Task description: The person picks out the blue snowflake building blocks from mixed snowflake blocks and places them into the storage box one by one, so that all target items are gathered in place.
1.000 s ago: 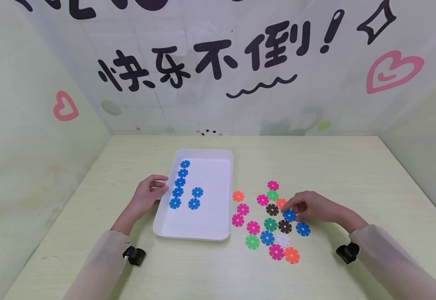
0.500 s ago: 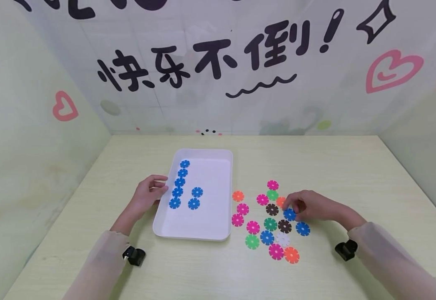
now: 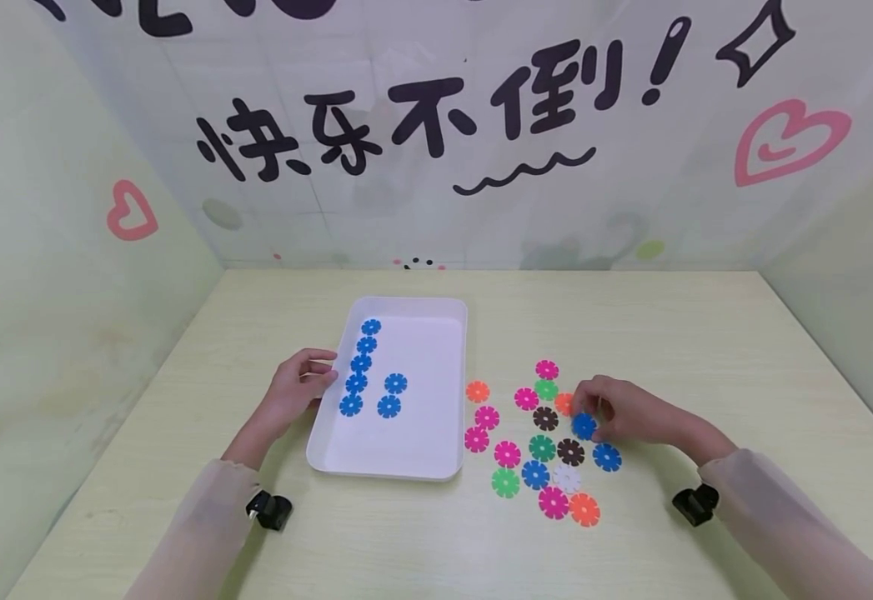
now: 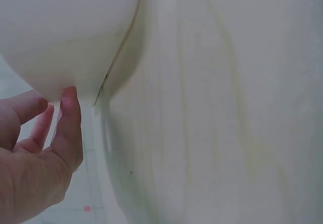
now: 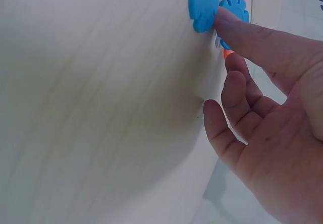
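In the head view, my left hand (image 3: 303,383) holds the left rim of a white tray (image 3: 430,442). Its thumb and fingertips meet the tray wall (image 4: 70,57) in the left wrist view. Several blue snowflake discs (image 3: 361,363) form a column along the tray's left side; a shorter pair (image 3: 395,383) lies beside them. Right of the tray, my right hand (image 3: 631,411) pinches a blue snowflake disc (image 3: 584,427) between thumb and index finger. The right wrist view shows that disc (image 5: 240,10) partly behind the thumb, and the other fingers loosely bent.
Loose discs lie between tray and right hand, among them pink (image 3: 507,454), green (image 3: 542,448), orange (image 3: 584,509), black (image 3: 570,452), white (image 3: 567,478) and blue (image 3: 606,457). A lettered back wall (image 3: 376,225) and two side walls enclose the wooden table (image 3: 676,333).
My right hand has shifted slightly right and away from me, and the pinched blue disc has moved with it. The left hand and tray stay in place.
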`<state>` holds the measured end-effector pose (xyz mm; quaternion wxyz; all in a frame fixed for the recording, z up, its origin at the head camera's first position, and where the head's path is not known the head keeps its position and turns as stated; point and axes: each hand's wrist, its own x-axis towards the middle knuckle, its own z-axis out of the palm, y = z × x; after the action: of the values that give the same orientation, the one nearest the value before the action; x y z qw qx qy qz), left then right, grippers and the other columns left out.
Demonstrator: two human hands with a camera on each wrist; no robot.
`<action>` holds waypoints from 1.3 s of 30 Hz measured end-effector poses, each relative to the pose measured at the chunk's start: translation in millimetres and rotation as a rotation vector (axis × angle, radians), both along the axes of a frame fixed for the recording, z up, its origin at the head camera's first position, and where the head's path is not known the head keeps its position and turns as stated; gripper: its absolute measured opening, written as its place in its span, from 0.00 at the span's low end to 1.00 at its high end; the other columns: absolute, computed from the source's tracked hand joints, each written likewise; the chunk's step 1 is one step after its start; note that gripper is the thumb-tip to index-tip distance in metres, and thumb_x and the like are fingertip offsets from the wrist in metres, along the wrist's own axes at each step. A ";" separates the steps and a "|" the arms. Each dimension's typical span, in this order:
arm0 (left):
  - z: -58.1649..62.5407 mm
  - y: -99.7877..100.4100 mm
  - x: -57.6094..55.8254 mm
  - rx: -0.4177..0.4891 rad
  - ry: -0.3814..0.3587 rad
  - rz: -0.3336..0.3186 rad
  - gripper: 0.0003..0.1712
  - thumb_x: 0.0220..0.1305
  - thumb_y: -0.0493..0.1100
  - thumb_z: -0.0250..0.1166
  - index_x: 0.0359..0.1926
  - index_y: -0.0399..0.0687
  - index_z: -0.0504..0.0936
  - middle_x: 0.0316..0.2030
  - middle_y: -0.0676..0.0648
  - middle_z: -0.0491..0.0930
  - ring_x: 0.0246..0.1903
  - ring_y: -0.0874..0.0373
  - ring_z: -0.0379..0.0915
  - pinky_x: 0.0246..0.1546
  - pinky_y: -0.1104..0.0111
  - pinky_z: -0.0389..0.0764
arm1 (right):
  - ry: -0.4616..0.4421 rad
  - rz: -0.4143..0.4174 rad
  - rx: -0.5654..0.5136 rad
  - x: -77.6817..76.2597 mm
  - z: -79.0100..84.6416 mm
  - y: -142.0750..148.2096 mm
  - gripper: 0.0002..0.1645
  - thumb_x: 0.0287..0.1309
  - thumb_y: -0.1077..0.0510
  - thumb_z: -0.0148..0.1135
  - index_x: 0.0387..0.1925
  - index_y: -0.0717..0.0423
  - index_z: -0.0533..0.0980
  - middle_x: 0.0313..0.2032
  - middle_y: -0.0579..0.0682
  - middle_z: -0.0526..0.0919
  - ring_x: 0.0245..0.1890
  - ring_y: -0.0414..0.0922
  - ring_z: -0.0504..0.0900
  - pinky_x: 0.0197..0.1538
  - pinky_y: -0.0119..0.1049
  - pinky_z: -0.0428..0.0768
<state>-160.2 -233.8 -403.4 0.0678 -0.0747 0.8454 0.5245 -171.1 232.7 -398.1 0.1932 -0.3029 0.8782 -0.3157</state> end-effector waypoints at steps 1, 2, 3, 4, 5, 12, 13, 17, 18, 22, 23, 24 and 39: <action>0.4 0.2 0.2 0.000 0.000 0.001 0.22 0.66 0.41 0.56 0.59 0.43 0.66 0.48 0.38 0.69 0.44 0.47 0.72 0.39 0.63 0.78 | 0.000 -0.005 0.001 0.4 0.1 -0.1 0.20 0.40 0.63 0.73 0.36 0.50 0.73 0.30 0.46 0.71 0.31 0.45 0.69 0.32 0.30 0.74; 0.7 0.3 0.4 -0.001 -0.001 0.001 0.22 0.66 0.41 0.56 0.59 0.43 0.66 0.48 0.39 0.69 0.44 0.47 0.72 0.40 0.63 0.78 | -0.001 -0.006 -0.004 0.7 0.1 0.1 0.20 0.41 0.63 0.73 0.36 0.51 0.73 0.30 0.46 0.71 0.32 0.46 0.69 0.33 0.30 0.75; 0.9 0.4 0.5 -0.002 -0.002 0.001 0.22 0.66 0.41 0.56 0.59 0.43 0.66 0.48 0.39 0.69 0.44 0.47 0.72 0.40 0.63 0.78 | -0.005 -0.011 -0.007 1.0 0.1 0.2 0.20 0.41 0.63 0.73 0.36 0.52 0.72 0.30 0.46 0.72 0.32 0.46 0.69 0.33 0.30 0.75; 1.1 0.5 0.6 -0.002 -0.003 0.001 0.21 0.66 0.41 0.56 0.59 0.43 0.66 0.48 0.39 0.69 0.44 0.47 0.72 0.40 0.63 0.78 | -0.012 -0.016 -0.010 1.3 -0.1 0.2 0.20 0.41 0.63 0.73 0.36 0.52 0.72 0.30 0.46 0.72 0.32 0.46 0.69 0.34 0.31 0.75; 1.3 0.6 0.6 -0.002 -0.003 0.001 0.21 0.66 0.41 0.56 0.59 0.43 0.66 0.48 0.39 0.69 0.44 0.47 0.72 0.40 0.63 0.78 | -0.022 -0.022 -0.015 1.7 -0.3 0.4 0.20 0.41 0.63 0.72 0.36 0.53 0.71 0.30 0.46 0.72 0.32 0.46 0.70 0.34 0.31 0.75; 1.9 0.6 0.4 -0.001 -0.004 0.000 0.21 0.66 0.40 0.56 0.58 0.43 0.66 0.48 0.38 0.69 0.44 0.46 0.72 0.39 0.62 0.79 | -0.033 -0.069 -0.028 2.6 -1.4 3.2 0.18 0.42 0.65 0.71 0.36 0.54 0.72 0.30 0.47 0.74 0.31 0.46 0.71 0.34 0.31 0.76; 2.0 0.6 0.3 0.001 -0.004 0.000 0.21 0.66 0.40 0.56 0.58 0.42 0.66 0.48 0.38 0.69 0.44 0.46 0.72 0.39 0.62 0.79 | -0.031 -0.073 -0.030 2.6 -1.5 3.7 0.18 0.42 0.65 0.71 0.36 0.54 0.72 0.29 0.47 0.74 0.31 0.46 0.71 0.34 0.31 0.76; 1.5 0.5 0.1 0.004 -0.004 0.001 0.21 0.66 0.40 0.56 0.58 0.42 0.66 0.48 0.38 0.69 0.43 0.46 0.72 0.38 0.63 0.79 | -0.039 -0.072 -0.042 3.1 0.1 5.4 0.17 0.44 0.66 0.70 0.37 0.55 0.74 0.29 0.47 0.74 0.31 0.46 0.71 0.34 0.31 0.76; 1.3 0.5 0.1 0.004 -0.002 0.001 0.21 0.66 0.40 0.56 0.58 0.42 0.66 0.48 0.38 0.69 0.43 0.46 0.72 0.38 0.63 0.79 | -0.043 -0.068 -0.046 3.3 0.9 5.6 0.16 0.45 0.66 0.69 0.38 0.56 0.75 0.30 0.47 0.74 0.31 0.46 0.72 0.34 0.31 0.76; -0.7 -0.3 -0.7 0.004 0.007 -0.002 0.21 0.66 0.40 0.56 0.58 0.42 0.67 0.47 0.38 0.70 0.43 0.47 0.72 0.37 0.63 0.79 | -0.044 -0.037 -0.070 4.7 6.0 4.5 0.14 0.49 0.69 0.64 0.40 0.57 0.77 0.32 0.47 0.76 0.32 0.44 0.72 0.36 0.31 0.77; -1.5 -0.6 -0.9 0.004 0.010 -0.004 0.21 0.66 0.40 0.56 0.58 0.42 0.67 0.47 0.38 0.70 0.42 0.47 0.72 0.37 0.63 0.79 | -0.038 -0.028 -0.076 5.3 7.5 3.6 0.13 0.50 0.69 0.63 0.40 0.58 0.77 0.33 0.47 0.77 0.32 0.44 0.73 0.37 0.30 0.77; -2.2 -0.9 -1.3 0.004 0.014 -0.005 0.20 0.66 0.40 0.56 0.58 0.42 0.67 0.47 0.38 0.70 0.42 0.47 0.73 0.36 0.64 0.79 | -0.029 -0.017 -0.080 5.7 9.1 2.7 0.13 0.51 0.70 0.62 0.41 0.58 0.77 0.35 0.47 0.77 0.33 0.44 0.73 0.38 0.30 0.77; -4.4 -2.7 -1.6 0.003 0.017 -0.005 0.21 0.65 0.41 0.57 0.58 0.42 0.67 0.47 0.38 0.70 0.42 0.47 0.73 0.36 0.64 0.79 | 0.013 0.066 -0.145 1.9 23.4 -47.7 0.12 0.52 0.68 0.62 0.40 0.57 0.78 0.37 0.46 0.79 0.38 0.43 0.77 0.43 0.32 0.78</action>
<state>-161.8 -236.5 -407.8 0.0622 -0.0680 0.8452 0.5264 -169.2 185.0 -374.7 0.1755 -0.3471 0.8438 -0.3697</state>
